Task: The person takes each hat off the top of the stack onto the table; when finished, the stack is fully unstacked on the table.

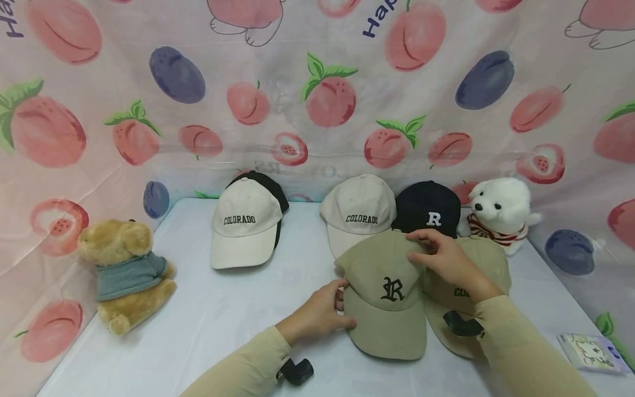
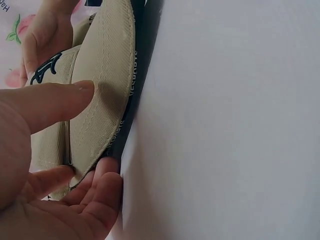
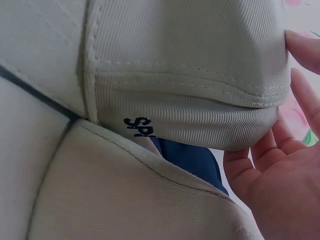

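Note:
A khaki baseball cap [image 1: 384,325] with a dark letter R lies right of centre, brim toward me. My left hand [image 1: 319,311] holds the left side of its brim; in the left wrist view the thumb [image 2: 60,102] is over the brim and the fingers [image 2: 100,200] curl beneath. At the crown, my right hand [image 1: 441,256] grips the cap's upper right side, fingers under its edge in the right wrist view. Partly hidden under my right wrist is a second khaki cap [image 1: 491,262], its lettering half covered.
Behind stand a cream COLORADO cap [image 1: 359,204] and a black R cap [image 1: 429,201]. Farther left, another cream cap [image 1: 245,226] overlaps a black one [image 1: 273,190]. A teddy bear [image 1: 129,275], a white plush dog [image 1: 501,207] and a small printed packet [image 1: 592,352] lie near the edges.

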Demonstrator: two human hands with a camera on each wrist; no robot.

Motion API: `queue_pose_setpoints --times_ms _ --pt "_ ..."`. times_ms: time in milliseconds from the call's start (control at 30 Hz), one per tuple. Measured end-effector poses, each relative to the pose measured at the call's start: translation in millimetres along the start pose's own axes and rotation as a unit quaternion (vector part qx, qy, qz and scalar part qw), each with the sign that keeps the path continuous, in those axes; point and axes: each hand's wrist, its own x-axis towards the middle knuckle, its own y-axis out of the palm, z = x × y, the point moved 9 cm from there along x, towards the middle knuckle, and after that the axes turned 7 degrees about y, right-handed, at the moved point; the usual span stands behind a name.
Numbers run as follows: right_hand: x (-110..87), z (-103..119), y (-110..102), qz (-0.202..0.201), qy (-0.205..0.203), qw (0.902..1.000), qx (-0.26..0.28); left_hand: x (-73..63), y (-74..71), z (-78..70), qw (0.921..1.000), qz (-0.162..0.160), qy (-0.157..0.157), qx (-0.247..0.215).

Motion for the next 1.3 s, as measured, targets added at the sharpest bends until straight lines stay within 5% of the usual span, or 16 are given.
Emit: queue_pose_setpoints --times_ms 1300 --pt "-3.7 -10 -18 -0.009 -0.003 0.9999 -0.008 8.1 22.7 -15.1 0.9992 0.023 -0.005 0.031"
